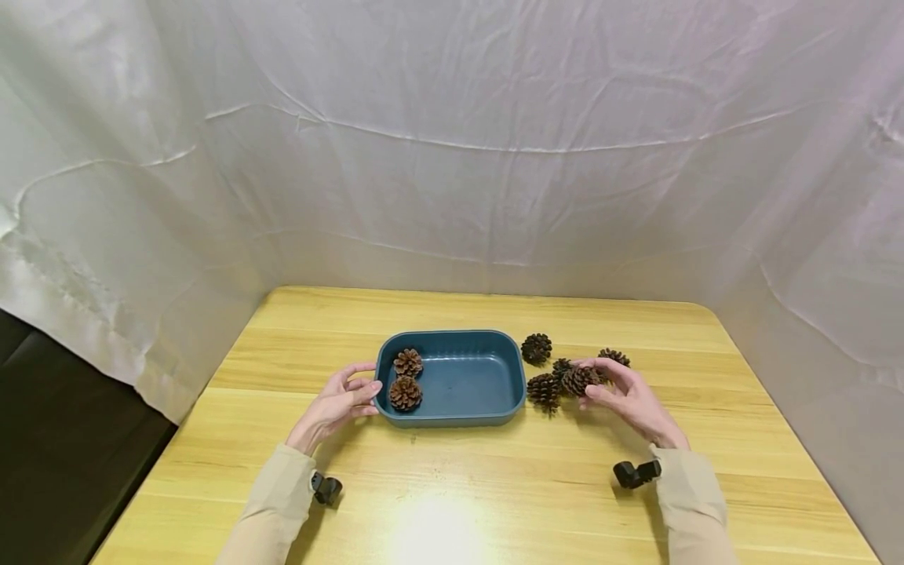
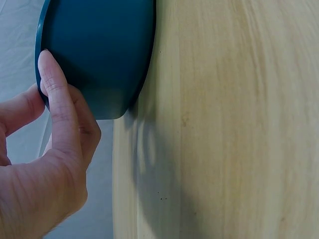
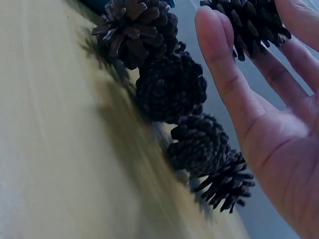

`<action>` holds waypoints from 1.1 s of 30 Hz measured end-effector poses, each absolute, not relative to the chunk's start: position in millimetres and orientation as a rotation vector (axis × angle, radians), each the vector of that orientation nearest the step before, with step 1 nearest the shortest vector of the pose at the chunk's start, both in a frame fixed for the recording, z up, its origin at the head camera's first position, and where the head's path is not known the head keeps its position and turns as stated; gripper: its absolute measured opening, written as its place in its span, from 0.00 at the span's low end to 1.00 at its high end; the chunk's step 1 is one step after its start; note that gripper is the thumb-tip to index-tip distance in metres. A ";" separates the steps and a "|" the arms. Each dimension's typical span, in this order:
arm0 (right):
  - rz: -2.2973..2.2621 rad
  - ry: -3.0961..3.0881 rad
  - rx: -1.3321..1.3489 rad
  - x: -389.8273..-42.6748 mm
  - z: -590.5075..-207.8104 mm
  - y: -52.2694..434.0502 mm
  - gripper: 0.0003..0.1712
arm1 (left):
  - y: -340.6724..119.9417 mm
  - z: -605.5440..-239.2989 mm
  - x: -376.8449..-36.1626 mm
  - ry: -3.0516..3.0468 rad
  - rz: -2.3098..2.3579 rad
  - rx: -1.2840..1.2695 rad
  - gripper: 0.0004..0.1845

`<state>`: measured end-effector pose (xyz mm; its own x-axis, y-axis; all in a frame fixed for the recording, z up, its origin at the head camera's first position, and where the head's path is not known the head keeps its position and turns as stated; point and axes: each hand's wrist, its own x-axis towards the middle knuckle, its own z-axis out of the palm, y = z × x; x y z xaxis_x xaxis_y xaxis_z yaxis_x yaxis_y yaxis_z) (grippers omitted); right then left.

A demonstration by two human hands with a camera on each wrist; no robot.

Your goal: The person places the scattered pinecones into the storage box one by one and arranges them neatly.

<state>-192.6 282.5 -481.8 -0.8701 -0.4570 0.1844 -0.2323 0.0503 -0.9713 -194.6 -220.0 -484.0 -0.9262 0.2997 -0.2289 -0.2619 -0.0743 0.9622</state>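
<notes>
Pale wooden table (image 1: pixel 494 502) fills the view, boxed in by wrinkled white sheeting (image 1: pixel 452 157) on 3 sides. Nearest the viewer, 2 beige sleeves (image 1: pixel 271 510) reach forward, each with a small black camera mount (image 1: pixel 326 488) strapped at the wrist.

A little farther out, the left hand (image 1: pixel 337 404) rests against the left end of a blue rectangular tray (image 1: pixel 462 418). Its fingers are nearly straight, thumb and fingertips pressing on the rim; the left wrist view shows the thumb (image 2: pixel 60 107) laid flat against the tray's outer wall.

Level with it, the right hand (image 1: pixel 631 400) grips a brown pine cone (image 1: pixel 581 380) between curled fingertips and thumb, just right of the tray. The right wrist view shows this cone lifted clear of the table.

Inside the tray, at its left end, lie 2 pine cones, the nearer one (image 1: pixel 405 393) touching the farther one (image 1: pixel 407 362).

On the table beside the tray's right end sit 4 more pine cones: one (image 1: pixel 544 389) close to the tray wall, one (image 1: pixel 561 366) just behind it, one (image 1: pixel 614 357) beyond the right hand's fingers, and the farthest (image 1: pixel 536 348) set slightly apart toward the back.
</notes>
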 end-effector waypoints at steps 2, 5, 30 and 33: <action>-1.901 2.155 -0.696 -194.7 -477.7 280.9 0.28 | -220.1 -484.0 -194.6 1.834 2.055 0.035 0.30; -1.877 2.151 -0.693 -197.9 -471.8 278.9 0.30 | -220.1 -484.4 -195.0 1.833 2.056 0.037 0.31; -1.663 2.364 -0.639 -225.4 -431.1 256.6 0.26 | -221.1 -482.7 -195.6 1.844 2.052 0.036 0.31; -1.688 2.353 -0.627 -227.9 -428.0 254.3 0.26 | -221.5 -482.5 -195.4 1.849 2.048 0.035 0.31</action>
